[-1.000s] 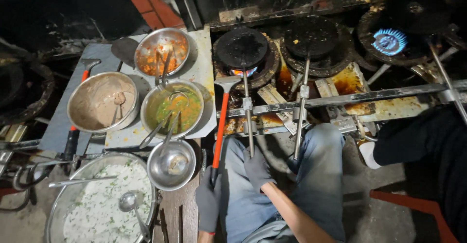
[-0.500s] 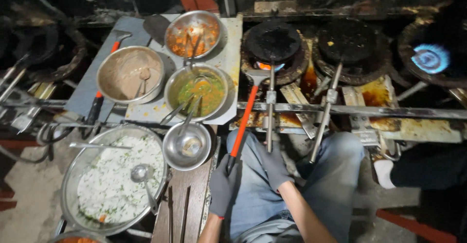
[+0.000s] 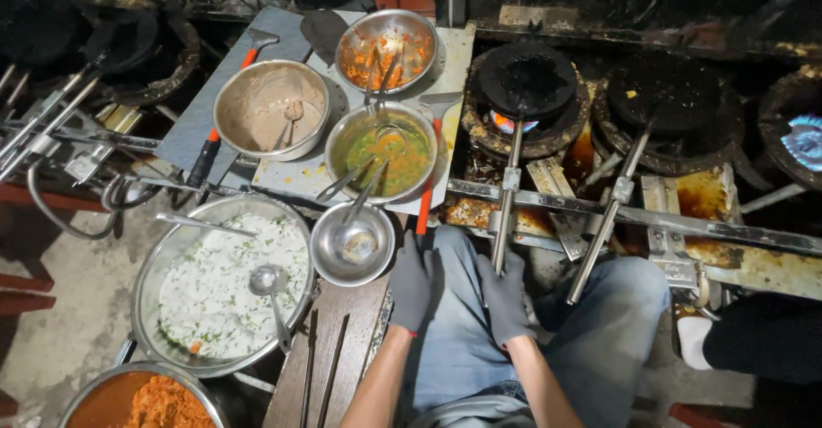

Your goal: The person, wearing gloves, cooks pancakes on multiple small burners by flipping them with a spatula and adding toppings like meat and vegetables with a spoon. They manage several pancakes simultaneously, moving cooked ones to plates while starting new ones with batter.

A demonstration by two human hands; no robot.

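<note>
While the view had dropped lower over the last second, both gloved hands stayed put: left hand (image 3: pixel 413 281) closed round the orange spatula handle (image 3: pixel 425 202), right hand (image 3: pixel 503 295) gripping the pan handle (image 3: pixel 506 207), small black pan (image 3: pixel 526 79) still on the lit burner.

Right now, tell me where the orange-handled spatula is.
In the head view, the orange-handled spatula lies left of centre, its handle end in the gloved left hand, its blade by the green sauce bowl.
</note>
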